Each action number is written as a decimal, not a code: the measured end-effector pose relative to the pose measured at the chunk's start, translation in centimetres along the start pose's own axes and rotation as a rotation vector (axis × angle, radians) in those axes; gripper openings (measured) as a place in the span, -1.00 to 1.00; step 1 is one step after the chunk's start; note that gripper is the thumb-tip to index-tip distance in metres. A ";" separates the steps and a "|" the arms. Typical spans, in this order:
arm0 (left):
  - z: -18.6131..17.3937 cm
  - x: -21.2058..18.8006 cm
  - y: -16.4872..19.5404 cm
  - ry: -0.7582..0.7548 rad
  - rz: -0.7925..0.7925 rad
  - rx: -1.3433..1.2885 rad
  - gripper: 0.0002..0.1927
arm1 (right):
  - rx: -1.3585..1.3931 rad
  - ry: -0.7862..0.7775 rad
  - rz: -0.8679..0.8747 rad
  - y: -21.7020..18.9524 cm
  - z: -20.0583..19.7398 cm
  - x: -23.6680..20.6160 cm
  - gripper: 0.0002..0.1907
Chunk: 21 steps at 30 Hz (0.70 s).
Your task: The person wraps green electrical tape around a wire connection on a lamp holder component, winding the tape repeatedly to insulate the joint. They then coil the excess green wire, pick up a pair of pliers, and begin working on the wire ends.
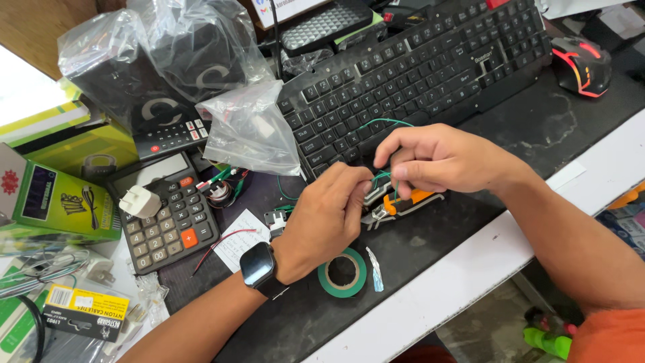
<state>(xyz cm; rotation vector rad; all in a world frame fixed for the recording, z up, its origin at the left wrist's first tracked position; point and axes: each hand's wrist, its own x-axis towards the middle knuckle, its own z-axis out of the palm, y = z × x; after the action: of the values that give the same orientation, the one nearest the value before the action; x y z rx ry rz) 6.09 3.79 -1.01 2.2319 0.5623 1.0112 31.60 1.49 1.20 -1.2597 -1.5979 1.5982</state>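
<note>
Above the dark counter (551,134), in front of the black keyboard (416,74), a thin green wire (383,122) is pinched between the fingers of both hands. The left hand (329,218) is closed on its lower end, the right hand (437,160) on its loop. Orange-handled pliers (403,202) lie just beneath, and a roll of green tape (343,272) is seen near the left wrist.
</note>
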 end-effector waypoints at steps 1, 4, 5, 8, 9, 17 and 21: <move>0.0 0.0 0.0 0.012 0.001 -0.029 -0.89 | 0.023 0.009 -0.039 -0.1 -0.1 -0.1 -0.81; 0.0 0.0 -0.2 0.010 -0.056 -0.121 -0.88 | -0.116 0.013 -0.151 -0.2 -0.1 -0.2 -0.89; 0.1 0.0 -0.3 -0.009 -0.113 -0.154 -0.86 | -0.242 0.049 -0.306 -0.2 0.1 0.0 -0.92; 0.1 0.3 -0.7 -0.070 -0.261 -0.232 -0.79 | -0.541 0.149 -0.653 -0.1 0.8 0.6 -0.92; 0.0 0.4 -0.8 -0.093 -0.307 -0.254 -0.76 | -0.584 0.177 -0.690 -0.2 1.1 0.7 -0.91; -4.0 1.4 0.3 -0.266 -0.473 -0.555 -0.73 | -0.745 0.407 -0.949 -2.3 3.7 0.7 -0.84; -7.8 1.4 2.0 -0.296 -0.584 -0.547 -0.72 | -0.874 0.381 -1.145 -4.6 5.1 1.5 -0.77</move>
<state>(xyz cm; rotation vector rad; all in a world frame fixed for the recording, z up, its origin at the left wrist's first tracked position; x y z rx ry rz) 1.15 5.94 5.09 1.5519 0.6537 0.4468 25.47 1.20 4.57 -0.6153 -2.1719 -0.0576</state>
